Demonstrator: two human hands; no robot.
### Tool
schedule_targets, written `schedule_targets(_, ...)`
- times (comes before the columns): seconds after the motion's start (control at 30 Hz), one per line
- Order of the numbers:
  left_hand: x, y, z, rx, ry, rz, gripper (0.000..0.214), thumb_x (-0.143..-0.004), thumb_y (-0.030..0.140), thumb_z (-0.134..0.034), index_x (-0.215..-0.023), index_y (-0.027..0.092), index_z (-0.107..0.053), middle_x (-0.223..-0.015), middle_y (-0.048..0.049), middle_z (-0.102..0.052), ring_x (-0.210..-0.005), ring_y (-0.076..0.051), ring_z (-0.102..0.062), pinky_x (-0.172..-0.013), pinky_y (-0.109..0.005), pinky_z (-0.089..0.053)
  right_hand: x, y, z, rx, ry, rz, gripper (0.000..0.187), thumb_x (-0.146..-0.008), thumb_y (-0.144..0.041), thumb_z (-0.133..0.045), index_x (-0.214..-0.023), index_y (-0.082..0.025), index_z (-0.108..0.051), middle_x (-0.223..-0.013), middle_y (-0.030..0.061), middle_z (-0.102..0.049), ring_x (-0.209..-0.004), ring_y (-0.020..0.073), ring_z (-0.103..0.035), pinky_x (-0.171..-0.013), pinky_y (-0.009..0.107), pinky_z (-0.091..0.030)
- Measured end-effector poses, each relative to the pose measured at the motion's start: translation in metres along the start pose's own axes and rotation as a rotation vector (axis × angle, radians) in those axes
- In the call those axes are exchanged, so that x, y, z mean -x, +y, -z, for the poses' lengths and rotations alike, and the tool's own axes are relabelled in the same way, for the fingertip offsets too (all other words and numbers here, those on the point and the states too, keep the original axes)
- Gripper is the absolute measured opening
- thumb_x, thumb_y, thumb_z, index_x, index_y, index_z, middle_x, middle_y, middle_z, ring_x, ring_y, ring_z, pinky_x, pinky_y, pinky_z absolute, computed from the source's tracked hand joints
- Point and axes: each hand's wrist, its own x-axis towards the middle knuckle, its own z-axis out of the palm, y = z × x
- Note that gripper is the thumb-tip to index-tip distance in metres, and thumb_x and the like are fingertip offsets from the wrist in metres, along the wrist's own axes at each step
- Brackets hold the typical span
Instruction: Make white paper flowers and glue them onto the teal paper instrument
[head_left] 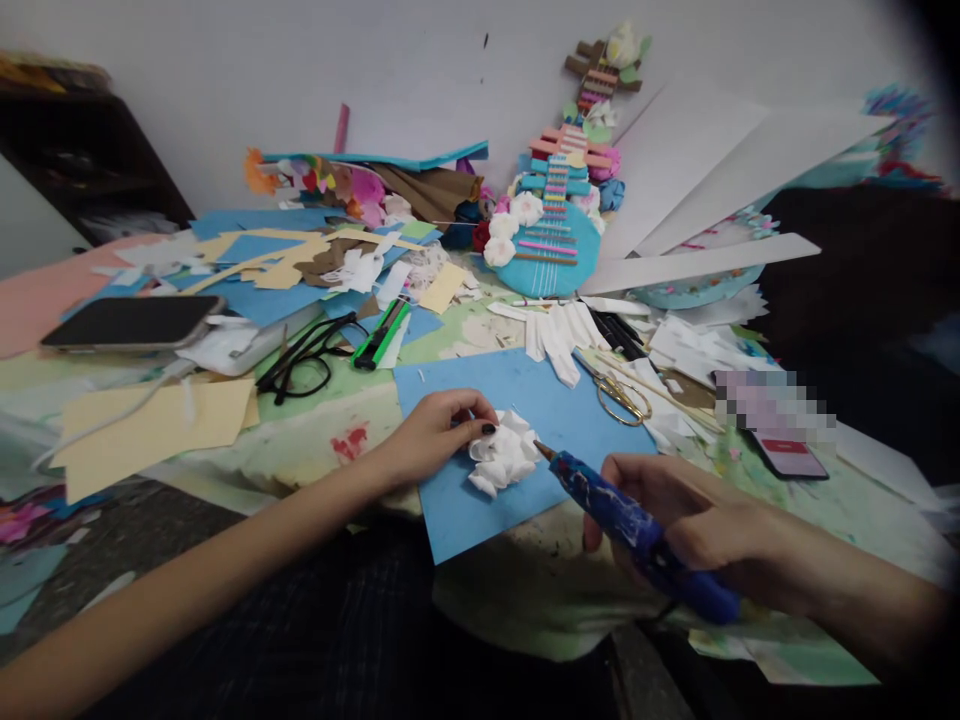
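Observation:
A white paper flower (504,455) lies on a blue foam sheet (510,400) at the table's near edge. My left hand (439,430) pinches the flower's left side with curled fingers. My right hand (694,520) is wrapped round a blue glue gun (637,530). The gun's nozzle points left and sits right at the flower's right edge.
Gold scissors (619,395) lie right of the blue sheet, beside white paper strips (559,335). A green cutter (381,335), black glasses (304,360) and a phone (131,322) lie to the left. A second phone (787,455) rests at right. A blue paper guitar (551,235) leans on the wall.

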Motion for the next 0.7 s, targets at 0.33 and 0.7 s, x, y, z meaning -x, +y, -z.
schedule_targets(0.33,0.000,0.001,0.000,0.046,-0.013,0.032,0.009,-0.081,0.020,-0.055,-0.079,0.015,-0.062,-0.073,-0.0007,-0.059,-0.063,-0.011,-0.049,-0.054,-0.021,-0.037,-0.024,-0.007,0.001,-0.195,-0.001,-0.133,0.036,-0.046,-0.021,-0.049,-0.081,-0.019,-0.053,-0.065,0.0057,-0.065,-0.055,0.0181,-0.059,-0.050,0.028,-0.044)
schedule_targets(0.7,0.001,0.000,0.001,0.039,0.014,0.033,0.010,-0.081,0.019,-0.054,-0.078,0.015,-0.063,-0.074,-0.0016,-0.062,-0.066,-0.012,-0.052,-0.057,-0.023,-0.040,-0.037,0.004,0.011,-0.174,-0.040,-0.179,0.032,-0.056,-0.024,-0.051,-0.086,-0.017,-0.059,-0.069,0.0073,-0.069,-0.054,0.0183,-0.064,-0.048,0.026,-0.045)
